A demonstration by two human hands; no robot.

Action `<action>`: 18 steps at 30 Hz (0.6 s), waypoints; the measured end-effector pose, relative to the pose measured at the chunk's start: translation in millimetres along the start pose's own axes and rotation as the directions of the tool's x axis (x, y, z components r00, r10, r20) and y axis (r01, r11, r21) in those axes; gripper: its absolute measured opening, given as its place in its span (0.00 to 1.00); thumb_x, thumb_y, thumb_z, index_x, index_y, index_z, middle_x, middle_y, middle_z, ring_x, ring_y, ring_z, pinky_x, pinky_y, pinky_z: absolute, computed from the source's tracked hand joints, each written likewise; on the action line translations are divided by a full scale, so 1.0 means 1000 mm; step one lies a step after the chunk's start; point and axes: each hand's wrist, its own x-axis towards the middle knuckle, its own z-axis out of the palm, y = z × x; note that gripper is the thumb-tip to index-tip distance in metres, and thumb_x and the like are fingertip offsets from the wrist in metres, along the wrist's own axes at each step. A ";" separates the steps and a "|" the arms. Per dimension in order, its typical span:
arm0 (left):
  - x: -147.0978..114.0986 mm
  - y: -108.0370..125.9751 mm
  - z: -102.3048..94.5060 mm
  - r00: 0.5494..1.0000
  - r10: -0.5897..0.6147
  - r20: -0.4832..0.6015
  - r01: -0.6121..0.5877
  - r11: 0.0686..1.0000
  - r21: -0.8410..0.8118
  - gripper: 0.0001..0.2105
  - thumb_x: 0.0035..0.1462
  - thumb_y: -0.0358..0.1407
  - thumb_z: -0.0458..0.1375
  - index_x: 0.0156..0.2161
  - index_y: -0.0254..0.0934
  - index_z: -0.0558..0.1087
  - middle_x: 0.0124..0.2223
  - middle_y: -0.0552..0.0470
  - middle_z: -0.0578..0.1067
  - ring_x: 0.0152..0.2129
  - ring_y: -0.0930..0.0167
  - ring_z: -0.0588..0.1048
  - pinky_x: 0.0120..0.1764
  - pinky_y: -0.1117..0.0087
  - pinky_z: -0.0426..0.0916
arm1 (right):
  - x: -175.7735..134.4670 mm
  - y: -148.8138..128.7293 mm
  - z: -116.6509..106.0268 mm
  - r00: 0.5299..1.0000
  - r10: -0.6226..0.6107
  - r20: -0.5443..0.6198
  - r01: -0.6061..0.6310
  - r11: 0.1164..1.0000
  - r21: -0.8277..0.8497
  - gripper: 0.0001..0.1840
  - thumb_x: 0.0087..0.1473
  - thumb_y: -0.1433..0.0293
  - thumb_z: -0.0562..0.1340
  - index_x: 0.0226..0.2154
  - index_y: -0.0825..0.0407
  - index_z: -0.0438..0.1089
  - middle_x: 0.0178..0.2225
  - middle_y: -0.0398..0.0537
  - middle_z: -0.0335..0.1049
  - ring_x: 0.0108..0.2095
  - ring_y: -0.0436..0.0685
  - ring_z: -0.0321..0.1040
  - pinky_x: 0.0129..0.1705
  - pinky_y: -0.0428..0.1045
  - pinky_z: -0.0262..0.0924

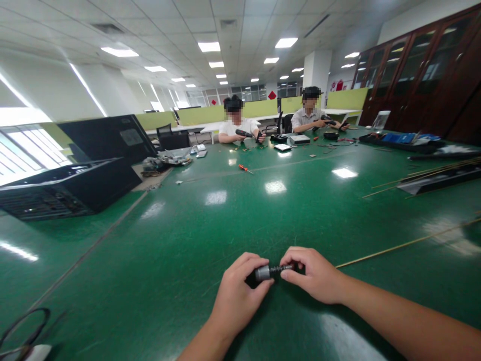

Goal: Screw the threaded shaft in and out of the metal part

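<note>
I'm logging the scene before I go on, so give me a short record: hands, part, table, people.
Left hand: around the thick end of the part
Right hand: fingers at the part's thin end
Part: grey and black, low over the table
Table: green, glossy
Right side: thin stick
Far middle: orange screwdriver
Left side: black case
Across: two people, dark tools in hand
</note>
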 end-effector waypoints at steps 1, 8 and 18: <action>0.000 0.000 0.000 1.000 -0.005 -0.001 0.005 1.000 0.003 0.12 0.50 0.28 0.64 0.42 0.40 0.76 0.39 0.50 0.77 0.36 0.68 0.76 0.40 0.68 0.72 | 0.000 0.000 0.000 1.000 0.005 0.001 -0.005 1.000 0.003 0.04 0.55 0.69 0.63 0.33 0.52 0.73 0.30 0.43 0.69 0.32 0.52 0.64 0.34 0.47 0.56; 0.000 0.001 0.000 1.000 -0.020 -0.001 0.020 1.000 -0.015 0.12 0.50 0.27 0.64 0.41 0.40 0.76 0.38 0.51 0.77 0.36 0.69 0.76 0.40 0.68 0.71 | -0.001 -0.001 0.000 1.000 0.014 0.000 -0.014 1.000 0.019 0.04 0.55 0.69 0.63 0.33 0.52 0.73 0.30 0.43 0.68 0.31 0.52 0.64 0.33 0.46 0.55; 0.001 0.000 -0.001 1.000 -0.012 -0.013 0.012 1.000 -0.021 0.12 0.50 0.28 0.63 0.42 0.39 0.76 0.38 0.49 0.77 0.36 0.68 0.76 0.40 0.67 0.72 | -0.001 0.001 0.001 0.999 0.025 -0.024 -0.024 0.999 0.033 0.03 0.54 0.69 0.64 0.33 0.52 0.73 0.30 0.43 0.69 0.31 0.52 0.64 0.34 0.47 0.56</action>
